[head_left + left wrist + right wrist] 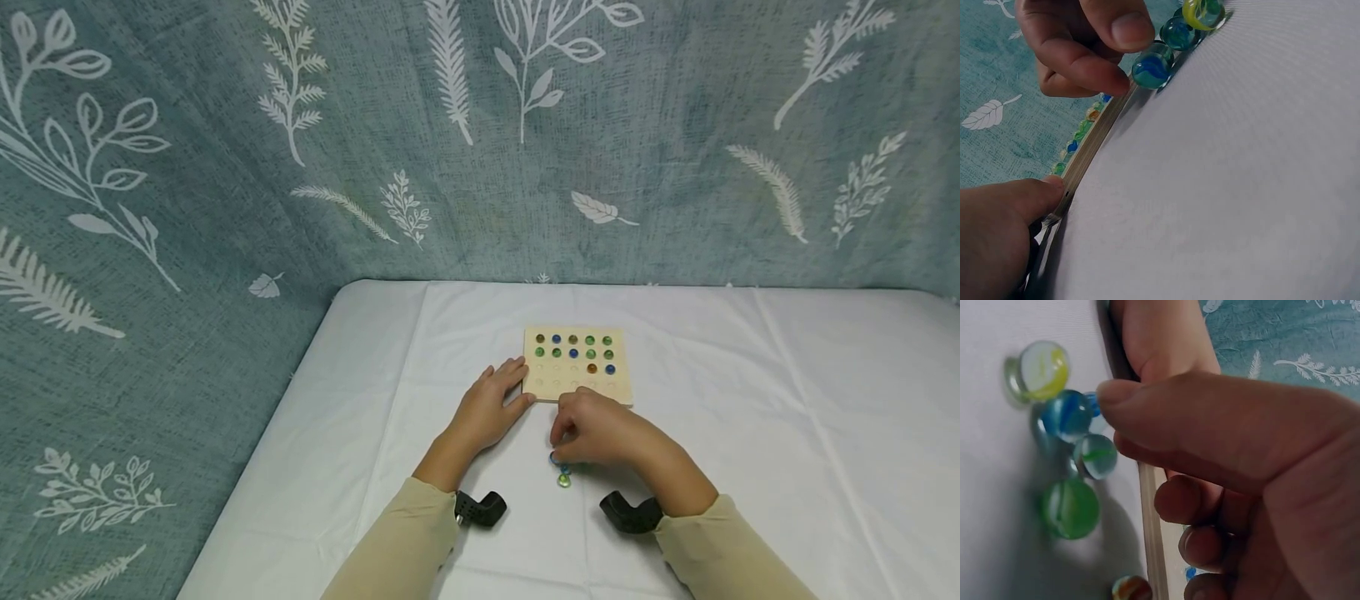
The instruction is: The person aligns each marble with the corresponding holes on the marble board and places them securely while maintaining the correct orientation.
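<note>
A light wooden board (555,385) with rows of shallow hollows lies flat on the table. Marbles fill its two far rows, and two more sit at the right of the third. My left hand (489,406) rests at the board's left edge, fingers extended, thumb at the near left corner. Just in front of the board, my right hand (600,425) reaches down with bent fingers. Its thumb and index fingertips are right at a blue-swirled marble (1151,67); I cannot tell whether they grip it. Beside it lie a yellow-swirled marble (1044,370) and a green marble (1071,509).
A white cloth (300,500) covers the table. Behind it hangs a blue-green curtain (495,208) with white leaf prints. Black wrist cameras (632,512) sit close over the cloth at both wrists. A brown-orange marble (1132,589) lies beside the board's edge.
</note>
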The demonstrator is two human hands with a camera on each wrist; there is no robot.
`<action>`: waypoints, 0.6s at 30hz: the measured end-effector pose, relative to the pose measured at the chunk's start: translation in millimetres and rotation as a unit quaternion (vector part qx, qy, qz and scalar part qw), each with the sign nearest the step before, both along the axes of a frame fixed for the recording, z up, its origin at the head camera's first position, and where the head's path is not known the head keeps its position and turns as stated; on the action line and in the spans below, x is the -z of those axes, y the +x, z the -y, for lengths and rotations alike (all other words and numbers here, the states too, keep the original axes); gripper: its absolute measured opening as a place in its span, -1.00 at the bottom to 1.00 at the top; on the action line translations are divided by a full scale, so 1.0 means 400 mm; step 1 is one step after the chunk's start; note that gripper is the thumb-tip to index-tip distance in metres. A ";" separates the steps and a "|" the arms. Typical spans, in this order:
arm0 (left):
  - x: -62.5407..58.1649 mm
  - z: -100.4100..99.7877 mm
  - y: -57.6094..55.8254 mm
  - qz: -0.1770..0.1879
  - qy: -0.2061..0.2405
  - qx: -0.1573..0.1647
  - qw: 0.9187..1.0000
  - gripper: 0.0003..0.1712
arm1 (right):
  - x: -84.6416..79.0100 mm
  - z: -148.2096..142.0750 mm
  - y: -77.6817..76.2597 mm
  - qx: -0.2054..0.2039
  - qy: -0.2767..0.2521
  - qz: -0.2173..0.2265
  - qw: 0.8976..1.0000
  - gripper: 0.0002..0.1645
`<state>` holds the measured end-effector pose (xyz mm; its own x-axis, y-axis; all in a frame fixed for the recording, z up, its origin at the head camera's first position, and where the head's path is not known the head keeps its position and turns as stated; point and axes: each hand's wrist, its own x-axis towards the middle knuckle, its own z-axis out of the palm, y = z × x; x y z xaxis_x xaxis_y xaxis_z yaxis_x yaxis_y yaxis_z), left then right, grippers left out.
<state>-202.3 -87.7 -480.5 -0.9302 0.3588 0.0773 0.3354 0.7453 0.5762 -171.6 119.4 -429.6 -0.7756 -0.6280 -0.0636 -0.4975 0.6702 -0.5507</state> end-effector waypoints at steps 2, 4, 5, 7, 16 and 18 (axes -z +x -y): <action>0.000 0.000 -0.001 0.000 0.001 0.000 1.000 -0.35 | 0.002 0.003 0.001 -0.003 0.004 0.000 1.000 -0.89; 0.000 0.001 -0.002 -0.001 0.002 0.001 1.000 -0.35 | 0.004 0.006 0.001 -0.004 0.006 -0.003 1.000 -0.88; -0.001 0.001 -0.002 -0.002 0.001 0.001 1.000 -0.35 | 0.004 0.007 0.002 -0.005 0.007 -0.004 1.000 -0.88; 0.000 0.002 -0.002 -0.003 0.001 0.002 1.000 -0.35 | 0.005 0.008 0.002 -0.002 0.014 -0.009 1.000 -0.88; 0.004 0.001 -0.003 -0.006 0.000 0.002 1.000 -0.35 | 0.011 0.014 0.008 0.000 0.024 -0.032 0.999 -0.89; 0.004 0.001 -0.003 -0.005 0.000 0.002 1.000 -0.35 | 0.012 0.016 0.009 0.000 0.022 -0.035 0.999 -0.89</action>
<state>-203.5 -88.1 -482.0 -0.9281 0.3619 0.0875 0.3442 0.7442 0.5725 -168.2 113.2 -434.4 -0.7786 -0.6265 -0.0365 -0.5343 0.6923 -0.4850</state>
